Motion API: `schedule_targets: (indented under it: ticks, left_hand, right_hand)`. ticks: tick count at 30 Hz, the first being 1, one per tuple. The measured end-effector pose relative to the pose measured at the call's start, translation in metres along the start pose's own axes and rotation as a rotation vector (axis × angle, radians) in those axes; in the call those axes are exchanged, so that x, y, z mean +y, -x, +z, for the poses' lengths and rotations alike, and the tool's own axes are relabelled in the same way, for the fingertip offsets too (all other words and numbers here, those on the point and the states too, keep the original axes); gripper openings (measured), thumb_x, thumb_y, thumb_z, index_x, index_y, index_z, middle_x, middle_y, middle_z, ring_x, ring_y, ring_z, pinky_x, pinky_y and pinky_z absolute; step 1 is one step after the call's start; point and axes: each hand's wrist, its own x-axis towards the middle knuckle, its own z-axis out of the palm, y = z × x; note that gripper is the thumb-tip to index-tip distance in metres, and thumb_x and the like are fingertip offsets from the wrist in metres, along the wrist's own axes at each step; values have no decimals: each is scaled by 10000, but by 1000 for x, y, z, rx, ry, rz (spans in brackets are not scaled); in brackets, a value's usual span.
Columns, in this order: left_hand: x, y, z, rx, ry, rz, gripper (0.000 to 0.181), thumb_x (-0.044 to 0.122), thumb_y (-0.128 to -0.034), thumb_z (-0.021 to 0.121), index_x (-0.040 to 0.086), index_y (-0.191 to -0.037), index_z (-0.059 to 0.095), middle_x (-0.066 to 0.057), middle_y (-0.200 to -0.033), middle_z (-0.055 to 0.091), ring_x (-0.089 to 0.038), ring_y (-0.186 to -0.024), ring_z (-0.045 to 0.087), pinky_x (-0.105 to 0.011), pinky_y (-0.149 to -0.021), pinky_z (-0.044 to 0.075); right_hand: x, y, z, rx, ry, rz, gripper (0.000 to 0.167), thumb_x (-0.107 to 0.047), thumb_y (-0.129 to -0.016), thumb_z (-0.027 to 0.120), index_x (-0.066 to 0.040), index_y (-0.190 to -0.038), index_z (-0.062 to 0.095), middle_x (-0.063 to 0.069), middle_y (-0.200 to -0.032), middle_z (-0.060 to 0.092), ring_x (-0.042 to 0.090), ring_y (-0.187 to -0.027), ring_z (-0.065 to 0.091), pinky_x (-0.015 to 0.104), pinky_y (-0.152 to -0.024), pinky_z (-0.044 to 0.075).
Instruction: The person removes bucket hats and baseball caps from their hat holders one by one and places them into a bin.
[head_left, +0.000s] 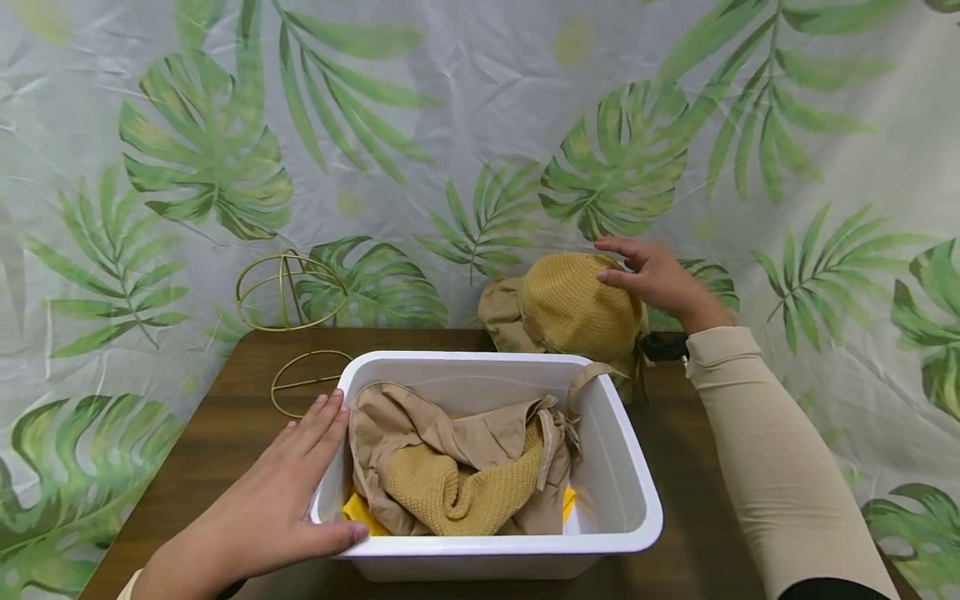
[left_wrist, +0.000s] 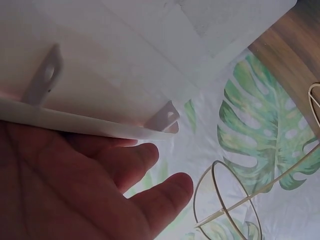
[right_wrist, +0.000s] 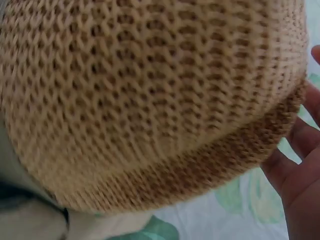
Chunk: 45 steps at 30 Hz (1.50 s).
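Observation:
In the head view a white plastic basin (head_left: 495, 546) stands at the front of the table. Inside lies a crumpled hat (head_left: 457, 483) with a tan knitted crown and beige cloth brim. My left hand (head_left: 292, 483) rests along the basin's left rim, fingers extended, thumb on the near corner. At the back right, a second hat (head_left: 573, 300) with a mustard knitted crown and beige brim sits raised above the table. My right hand (head_left: 656, 279) is at its right side, fingers loosely extended; whether they touch it cannot be told. The knit (right_wrist: 150, 100) fills most of the right wrist view.
A gold wire hat stand (head_left: 288, 292) is at the back left, its base ring on the table beside the basin. Yellow cloth (head_left: 367, 514) shows under the hat in the basin. A leaf-printed curtain (head_left: 480, 125) hangs behind the dark wooden table (head_left: 217, 417).

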Motion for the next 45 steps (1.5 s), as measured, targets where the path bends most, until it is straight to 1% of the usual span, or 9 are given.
schedule_targets:
  ticks: [3, 6, 9, 14, 19, 28, 35, 39, 45]
  left_hand:
    - [-1, 1, 0, 3, -10, 4, 1103, 681, -802, 665, -54, -1531, 282, -165, -1632, 166, -328, -1491, 168, -409, -1188, 141]
    - [-2, 1, 0, 11, -15, 8, 1103, 677, -802, 668, -53, -1532, 281, -164, -1634, 162, -316, -1494, 159, -432, -1183, 163]
    - [-2, 1, 0, 23, -9, 16, 1106, 670, -797, 678, -54, -1532, 279, -165, -1634, 162, -303, -1498, 148, -398, -1190, 128]
    - [-1, 2, 1, 43, -1, 34, 1106, 659, -792, 691, -62, -1526, 287, -173, -1629, 175, -331, -1486, 183, -241, -1161, -7]
    - [0, 2, 0, 44, -4, 36, 1110, 659, -790, 692, -65, -1526, 284, -172, -1629, 174, -340, -1482, 192, -207, -1143, -35]
    - [0, 2, 2, 42, -2, 21, 1098, 660, -790, 693, -58, -1523, 300, -158, -1632, 177, -321, -1486, 192, -385, -1185, 156]
    - [0, 2, 3, 50, 2, 28, 1098, 656, -790, 695, -56, -1525, 296, -161, -1632, 173, -316, -1486, 191, -258, -1169, 36]
    - [0, 2, 3, 52, 2, 31, 1096, 654, -792, 695, -54, -1526, 295, -159, -1633, 172, -311, -1488, 186, -242, -1162, 17]
    - [-1, 2, 4, 50, 7, 32, 1102, 652, -794, 696, -50, -1534, 279, -163, -1633, 168, -310, -1490, 180, -237, -1162, 12]
  right_hand:
    - [5, -2, 2, -8, -31, 49, 585, -227, -974, 656, -78, -1499, 445, 123, -1567, 357, 381, -1437, 290, 566, -1104, 300]
    - [8, -5, 4, -11, -47, 63, 598, -257, -975, 654, -106, -1510, 434, 98, -1568, 361, 379, -1426, 317, 536, -1089, 339]
    - [11, -10, 5, -21, -64, 70, 598, -242, -973, 657, -107, -1511, 432, 88, -1569, 361, 334, -1415, 350, 396, -1061, 401]
    - [18, -14, 8, -28, -99, 107, 600, -231, -970, 662, -123, -1514, 432, 76, -1573, 353, 258, -1331, 442, 178, -882, 448]
    - [23, -15, 10, -52, -122, 125, 592, -272, -982, 640, -150, -1521, 426, 67, -1567, 352, 214, -1235, 485, 212, -851, 470]
    - [30, -18, 11, -87, -162, 164, 606, -273, -1004, 603, -130, -1546, 374, 49, -1608, 264, 246, -1269, 445, 241, -849, 469]
    - [30, -18, 12, -60, -158, 191, 571, -320, -994, 613, -194, -1522, 435, 35, -1593, 304, 242, -1248, 462, 256, -852, 465]
    - [30, -18, 12, -41, -159, 194, 550, -329, -989, 620, -192, -1501, 471, 18, -1588, 326, 256, -1284, 453, 263, -855, 468]
    - [24, -16, 13, -27, -156, 198, 530, -314, -1001, 601, -151, -1491, 480, 42, -1583, 342, 283, -1417, 331, 368, -988, 415]
